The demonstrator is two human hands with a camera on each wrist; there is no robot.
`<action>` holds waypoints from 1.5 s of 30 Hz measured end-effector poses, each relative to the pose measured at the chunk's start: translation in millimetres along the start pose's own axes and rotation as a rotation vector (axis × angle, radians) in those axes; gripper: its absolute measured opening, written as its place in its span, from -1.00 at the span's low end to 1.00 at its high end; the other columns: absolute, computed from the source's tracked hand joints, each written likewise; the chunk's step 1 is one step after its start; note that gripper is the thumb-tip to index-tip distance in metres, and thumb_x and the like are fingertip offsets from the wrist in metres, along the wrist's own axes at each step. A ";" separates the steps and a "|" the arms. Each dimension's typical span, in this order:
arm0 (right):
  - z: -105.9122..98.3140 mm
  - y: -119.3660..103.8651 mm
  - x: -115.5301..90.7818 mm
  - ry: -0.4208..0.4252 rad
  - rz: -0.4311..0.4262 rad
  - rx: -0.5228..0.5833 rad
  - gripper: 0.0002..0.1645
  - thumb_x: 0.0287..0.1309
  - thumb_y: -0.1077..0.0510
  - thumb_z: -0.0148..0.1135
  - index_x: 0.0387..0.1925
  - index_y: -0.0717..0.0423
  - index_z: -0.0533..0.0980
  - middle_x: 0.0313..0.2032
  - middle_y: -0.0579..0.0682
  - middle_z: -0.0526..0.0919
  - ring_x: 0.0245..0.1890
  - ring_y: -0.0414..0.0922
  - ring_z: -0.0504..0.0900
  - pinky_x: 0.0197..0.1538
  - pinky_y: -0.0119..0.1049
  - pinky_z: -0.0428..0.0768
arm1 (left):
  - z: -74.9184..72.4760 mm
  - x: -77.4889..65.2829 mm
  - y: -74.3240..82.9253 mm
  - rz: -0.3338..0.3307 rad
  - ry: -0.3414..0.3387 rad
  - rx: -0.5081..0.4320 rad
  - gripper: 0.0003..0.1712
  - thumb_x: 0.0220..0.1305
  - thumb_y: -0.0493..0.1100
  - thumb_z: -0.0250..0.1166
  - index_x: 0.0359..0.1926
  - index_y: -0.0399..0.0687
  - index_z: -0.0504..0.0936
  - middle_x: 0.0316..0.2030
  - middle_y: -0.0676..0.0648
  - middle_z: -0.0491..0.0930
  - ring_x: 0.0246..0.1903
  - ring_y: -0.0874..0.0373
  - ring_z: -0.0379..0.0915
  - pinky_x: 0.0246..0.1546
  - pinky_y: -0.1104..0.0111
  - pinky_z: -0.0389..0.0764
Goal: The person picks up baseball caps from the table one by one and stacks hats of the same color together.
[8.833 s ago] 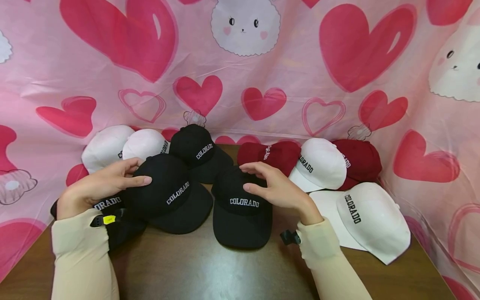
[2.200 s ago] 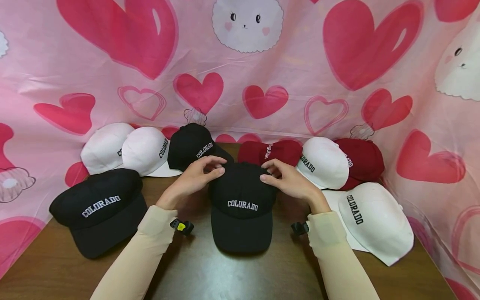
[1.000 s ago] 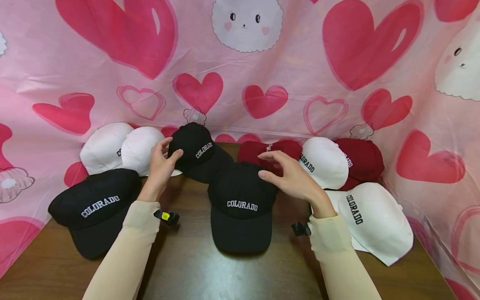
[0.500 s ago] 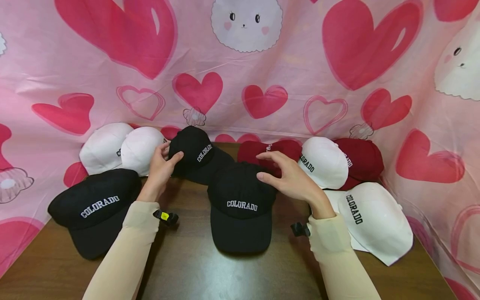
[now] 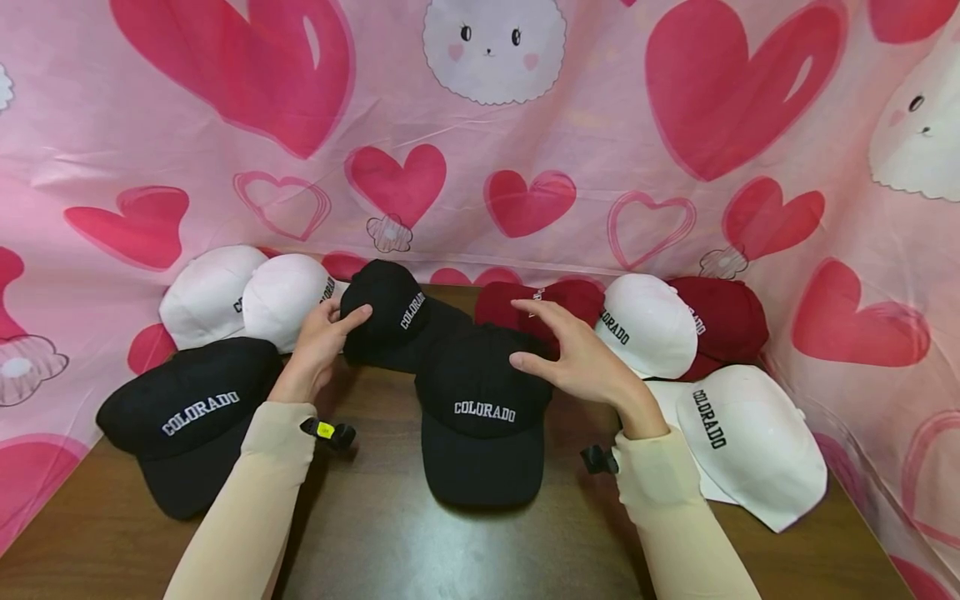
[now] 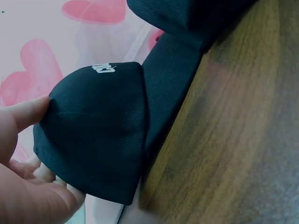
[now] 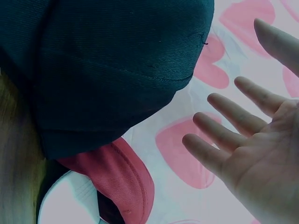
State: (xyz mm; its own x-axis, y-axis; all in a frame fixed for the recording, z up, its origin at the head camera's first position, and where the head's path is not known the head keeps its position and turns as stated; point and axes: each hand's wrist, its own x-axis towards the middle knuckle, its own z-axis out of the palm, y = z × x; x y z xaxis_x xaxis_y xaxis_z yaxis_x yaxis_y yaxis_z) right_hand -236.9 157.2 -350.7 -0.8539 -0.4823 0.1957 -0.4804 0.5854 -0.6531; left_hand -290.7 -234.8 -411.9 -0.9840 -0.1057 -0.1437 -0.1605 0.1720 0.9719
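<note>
In the head view, my left hand point(image 5: 315, 346) holds the crown of a black baseball cap point(image 5: 384, 308) at the back of the table. The left wrist view has its thumb point(image 6: 32, 112) on the crown, with the other fingers at the crown's back edge. This cap's brim reaches to another black cap point(image 5: 483, 408), which faces front in the middle and reads COLORADO. My right hand point(image 5: 588, 362) is beside that middle cap's crown. In the right wrist view its fingers point(image 7: 238, 114) are spread and apart from the cap.
Far left lies a black cap point(image 5: 198, 417), with white caps point(image 5: 210, 296) behind it. On the right are a red cap point(image 5: 510, 304), a white cap point(image 5: 648, 325), another red cap point(image 5: 731, 325) and a front white cap point(image 5: 757, 433). A pink heart-print cloth point(image 5: 525, 133) hangs behind the table point(image 5: 360, 533).
A black cap held by my left hand earlier no longer shows separately. My left hand left the middle cap for the back one, which has tilted and shifted slightly toward me. The right hand barely moved.
</note>
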 end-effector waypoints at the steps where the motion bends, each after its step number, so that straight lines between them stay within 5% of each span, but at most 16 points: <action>1: 0.2 0.1 -0.1 0.000 -0.003 0.000 -0.03 0.25 -0.15 0.50 0.59 -0.14 0.29 0.50 -0.09 0.37 0.50 0.00 0.32 0.50 0.19 0.36 | 0.2 -0.1 0.2 -0.002 -0.004 -0.009 -0.13 0.47 0.15 0.35 0.52 -0.23 0.23 0.53 -0.30 0.21 0.42 -0.19 0.15 0.58 -0.12 0.14; 16: -0.9 0.9 -0.6 0.006 -0.014 -0.005 -0.04 0.26 -0.17 0.50 0.59 -0.21 0.28 0.50 -0.09 0.37 0.50 0.05 0.32 0.50 0.19 0.35 | 4.8 -3.9 9.6 0.072 -0.036 -0.147 -0.36 0.51 0.07 0.34 0.45 -0.02 0.36 0.34 -0.09 0.50 0.19 0.12 0.48 0.40 0.22 0.49; 24: -3.8 1.4 -2.3 0.019 -0.019 -0.011 -0.06 0.27 -0.15 0.49 0.58 -0.21 0.30 0.49 -0.09 0.38 0.50 0.00 0.32 0.51 0.18 0.35 | 2.9 -12.2 21.7 0.198 0.086 -0.203 -0.47 0.48 0.07 0.38 0.32 -0.02 0.49 0.06 0.06 0.63 0.00 0.19 0.58 -0.01 0.55 0.63; 35: -5.4 1.0 -2.5 0.027 -0.033 -0.023 -0.05 0.27 -0.14 0.50 0.59 -0.17 0.30 0.49 -0.08 0.39 0.48 0.02 0.36 0.48 0.18 0.38 | -2.1 -24.8 44.2 0.387 0.229 -0.369 -0.70 0.43 -0.12 0.44 0.08 -0.07 0.60 -0.08 0.01 0.69 -0.04 0.12 0.59 0.02 0.48 0.62; 45: -8.3 0.2 -4.4 0.036 -0.020 -0.021 -0.04 0.27 -0.13 0.49 0.60 -0.17 0.27 0.50 -0.09 0.38 0.47 -0.02 0.37 0.47 0.19 0.39 | -4.2 -46.5 70.9 0.556 0.200 -0.490 -0.69 0.42 -0.22 0.42 0.10 -0.16 0.61 0.01 -0.11 0.65 0.06 0.03 0.55 0.10 0.44 0.62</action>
State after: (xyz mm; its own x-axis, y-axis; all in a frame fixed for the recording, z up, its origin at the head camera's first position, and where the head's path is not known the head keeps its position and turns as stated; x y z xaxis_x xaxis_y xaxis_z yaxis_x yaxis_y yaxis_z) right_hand -234.9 164.8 -345.6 -0.8504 -0.4704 0.2357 -0.5016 0.5895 -0.6332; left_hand -256.0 -221.8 -335.6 -0.8697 -0.3136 0.3812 0.4523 -0.1974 0.8697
